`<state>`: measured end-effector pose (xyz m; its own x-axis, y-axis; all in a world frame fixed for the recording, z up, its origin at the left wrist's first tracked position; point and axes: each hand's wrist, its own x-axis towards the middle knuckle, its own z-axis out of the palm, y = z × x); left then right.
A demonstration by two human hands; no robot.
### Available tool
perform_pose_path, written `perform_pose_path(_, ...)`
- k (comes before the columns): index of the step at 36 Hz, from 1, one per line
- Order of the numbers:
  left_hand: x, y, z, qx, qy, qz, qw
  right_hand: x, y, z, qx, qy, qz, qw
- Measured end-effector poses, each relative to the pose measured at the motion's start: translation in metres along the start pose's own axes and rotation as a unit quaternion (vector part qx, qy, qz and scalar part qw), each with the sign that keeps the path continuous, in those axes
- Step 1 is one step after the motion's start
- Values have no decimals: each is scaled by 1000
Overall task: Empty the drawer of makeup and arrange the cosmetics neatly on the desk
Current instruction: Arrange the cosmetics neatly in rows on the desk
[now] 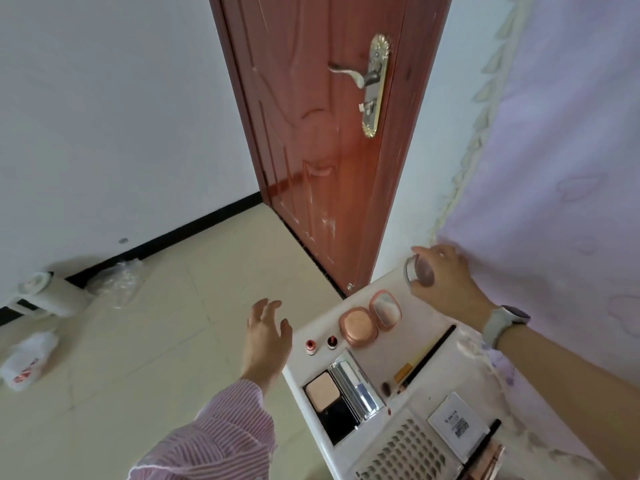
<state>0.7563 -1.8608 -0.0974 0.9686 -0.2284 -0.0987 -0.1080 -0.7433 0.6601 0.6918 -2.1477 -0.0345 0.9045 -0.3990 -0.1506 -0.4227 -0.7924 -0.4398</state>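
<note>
The right hand [441, 275] grips a small round jar [419, 271] by its rim above the desk's [446, 362] far corner, likely light, rigid, slippery and breakable, while the left hand [265, 336] hovers spread, holding nothing

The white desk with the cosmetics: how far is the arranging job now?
Mostly laid out: on the white desk stand two small red lipsticks, an open rose-gold round compact and an open black powder palette. In hand: the right hand holds a small clear round jar over the far corner. The left hand is free. The drawer is out of view.
</note>
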Motion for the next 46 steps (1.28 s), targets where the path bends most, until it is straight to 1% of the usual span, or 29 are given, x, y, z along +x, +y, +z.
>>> perform_pose_path(3, 7, 41, -27, -59, 27, 47, 997, -6, -40, -31, 115, 32, -25, 993)
perform_pose_path(6, 4, 86, -58, -130, 40, 104, 985, -17, -86, -62, 212, 15, -57, 976)
perform_pose_path(8, -5, 115, -81, -183, 36, 153, 970, -30, -119, -84, 275, -8, -87, 957)
perform_pose_path(11, -23, 148, -112, -251, 31, 251, 934, -54, -162, -111, 366, -43, -128, 921)
perform_pose_path(12, -29, 155, -122, -248, 41, 287, 924, -62, -173, -118, 377, -48, -148, 913)
perform_pose_path(15, -45, 166, -148, -174, 104, 369, 907, -87, -201, -137, 376, -71, -190, 904)
perform_pose_path(18, -54, 165, -164, -159, 164, 397, 889, -109, -219, -145, 403, -122, -214, 881)
perform_pose_path(20, -60, 162, -168, -172, 194, 403, 878, -120, -227, -145, 409, -131, -232, 872)
perform_pose_path(22, -66, 160, -167, -186, 214, 398, 872, -126, -232, -142, 411, -132, -240, 870)
perform_pose_path(24, -70, 157, -164, -213, 214, 376, 876, -128, -234, -137, 406, -132, -244, 871)
perform_pose_path(26, -72, 152, -158, -282, 192, 324, 882, -129, -235, -131, 373, -108, -267, 882)
perform_pose_path(28, -74, 151, -153, -339, 167, 256, 890, -128, -236, -128, 315, -87, -295, 898)
perform_pose_path(30, -79, 153, -156, -412, 113, 191, 884, -125, -235, -128, 231, -88, -310, 918)
perform_pose_path(31, -81, 154, -159, -457, 66, 143, 875, -123, -234, -129, 185, -90, -318, 925)
perform_pose_path(32, -82, 156, -163, -504, 5, 97, 858, -121, -232, -129, 153, -100, -322, 929)
perform_pose_path(34, -83, 152, -167, -569, -94, 44, 816, -120, -228, -131, 130, -144, -329, 924)
perform_pose_path(35, -82, 149, -166, -578, -117, 34, 807, -120, -227, -131, 128, -166, -332, 920)
perform_pose_path(37, -79, 145, -163, -580, -127, 28, 804, -123, -227, -131, 113, -166, -315, 928)
perform_pose_path(40, -81, 143, -161, -563, -128, 32, 816, -125, -232, -131, 20, -89, -262, 961)
perform_pose_path(42, -82, 143, -160, -552, -121, 43, 824, -125, -233, -132, -12, -78, -271, 959)
perform_pose_path(44, -83, 143, -159, -544, -117, 49, 829, -125, -232, -138, 9, -129, -290, 948)
perform_pose_path(46, -84, 143, -162, -537, -116, 51, 834, -123, -227, -144, 64, -182, -303, 933)
